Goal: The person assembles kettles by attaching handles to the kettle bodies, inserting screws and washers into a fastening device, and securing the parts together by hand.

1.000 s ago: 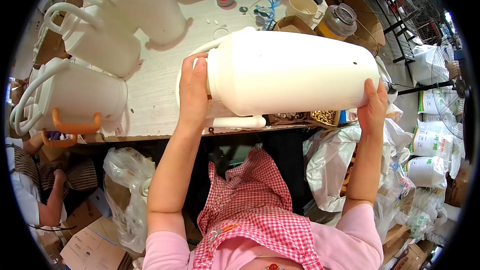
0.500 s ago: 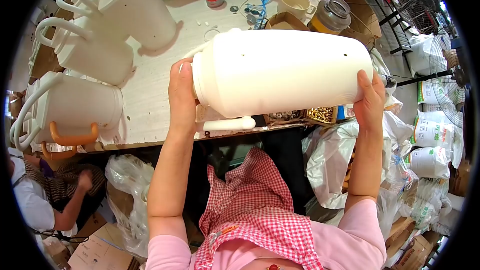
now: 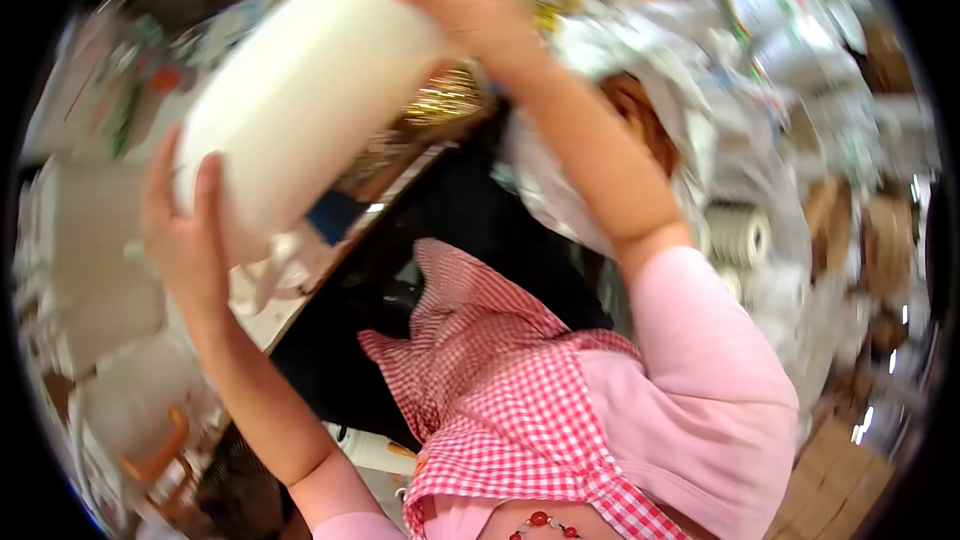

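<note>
A large cream-white insulated jug (image 3: 310, 90) is held up in both hands over the worktable, tilted so its right end is higher in view. My left hand (image 3: 190, 230) grips its lower left end, thumb on the near side and fingers round the far side. Against the upper right end presses my right hand (image 3: 485, 15), its thumb lying on the wall. Motion blur softens the jug and both hands. Behind and below the jug lies a box of small brass-coloured parts (image 3: 445, 100), partly covered by it.
Other cream-white jugs (image 3: 95, 250) stand at the left, and one nearer has an orange handle (image 3: 160, 445). A white plastic bag with brownish-orange pieces (image 3: 640, 110) hangs right of the table. White spools (image 3: 740, 235), sacks (image 3: 800, 0) and cardboard (image 3: 835, 470) lie farther right.
The view has swung round to the right. The jug has gone from nearly level to steeply tilted, with its right end raised in view. Both hands have kept hold of it.
</note>
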